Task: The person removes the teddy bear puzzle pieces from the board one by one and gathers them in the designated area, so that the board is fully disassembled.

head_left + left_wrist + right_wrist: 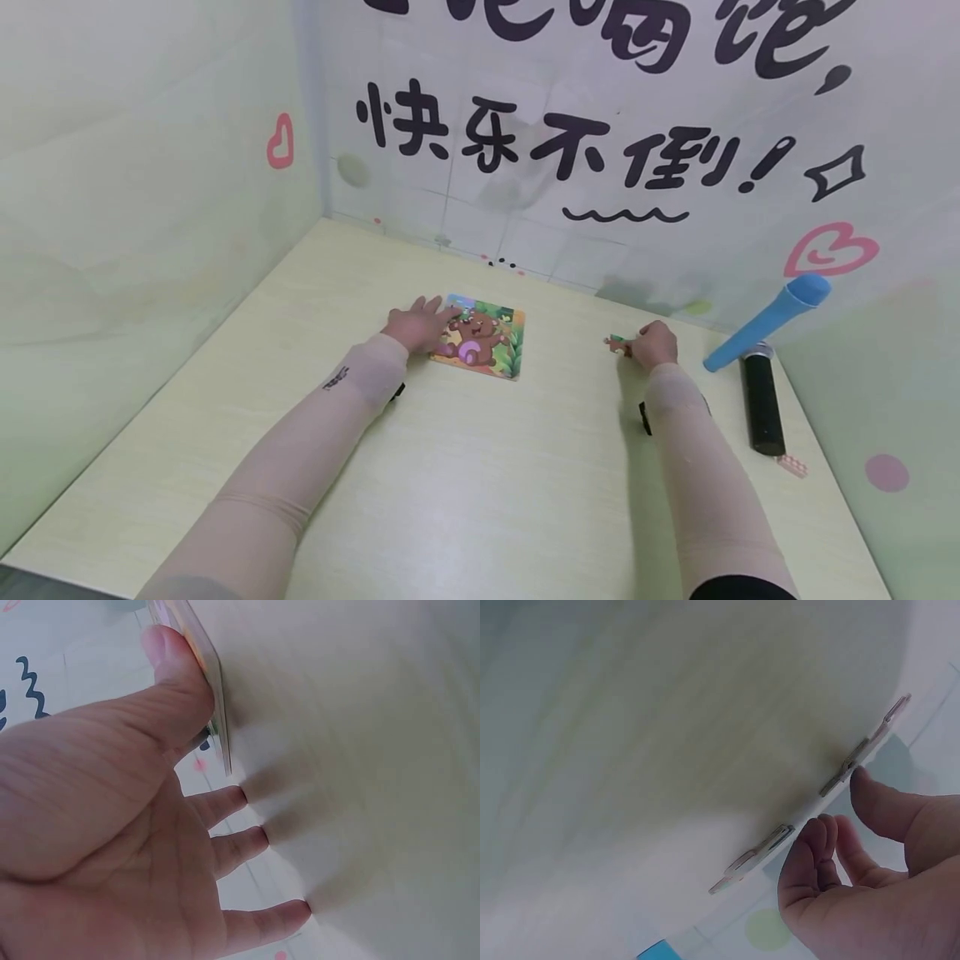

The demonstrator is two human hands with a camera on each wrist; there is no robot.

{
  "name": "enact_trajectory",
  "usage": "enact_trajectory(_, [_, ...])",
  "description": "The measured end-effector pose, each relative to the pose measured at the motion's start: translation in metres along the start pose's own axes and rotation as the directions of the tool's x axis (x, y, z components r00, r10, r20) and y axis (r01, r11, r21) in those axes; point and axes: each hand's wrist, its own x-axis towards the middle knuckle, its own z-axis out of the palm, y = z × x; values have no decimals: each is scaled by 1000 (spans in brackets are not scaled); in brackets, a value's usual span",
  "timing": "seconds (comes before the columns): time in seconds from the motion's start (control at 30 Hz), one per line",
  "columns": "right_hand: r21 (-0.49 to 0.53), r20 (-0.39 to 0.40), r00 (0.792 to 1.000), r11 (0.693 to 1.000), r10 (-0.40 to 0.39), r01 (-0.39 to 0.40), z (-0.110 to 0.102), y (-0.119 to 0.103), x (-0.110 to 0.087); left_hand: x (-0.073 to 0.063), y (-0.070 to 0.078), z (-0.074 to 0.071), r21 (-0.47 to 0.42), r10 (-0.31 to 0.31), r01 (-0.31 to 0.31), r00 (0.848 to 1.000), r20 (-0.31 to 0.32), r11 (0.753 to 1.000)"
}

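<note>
The bear puzzle board [487, 340] lies near the back of the table [465, 467], left of centre, a strip of tabletop running between its far edge and the back wall [660, 237]. The left hand [422, 327] sits at the board's left edge, thumb laid over it, while three spread, nearly straight fingers reach the tabletop outside the border; this hand is spread rather than closed round anything. A broad stretch of table separates the board from the right hand [655, 343], which is beside small puzzle pieces [617, 343]. Its fingers are bent, with a gap between thumb and fingertips, and nothing shows in that gap; whether the tips touch a piece, the pictures cannot tell. Room on its outer side is tighter: a blue tube [768, 321] slants close by, next to a black microphone [762, 404], and a pink block [792, 465] touches or nearly touches the microphone's lower end, near the table's right edge.
</note>
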Motion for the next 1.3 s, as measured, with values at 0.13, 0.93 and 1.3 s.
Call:
enact_trajectory(0.13, [28, 10, 1000, 1000, -7, 7, -3, 0, -1, 0, 1, -1, 4, 2, -2, 1000, 3, 1000])
enact_trajectory(0.93, [-41, 86, 988, 991, -125, 129, -4, -14, -4, -3, 1, -1, 19, 10, -9, 1000, -13, 1000])
enact_trajectory(1.3, [44, 63, 959, 961, -276, 273, 18, -59, -13, -1, 1, 0, 45, -4, 5, 1000, -5, 999])
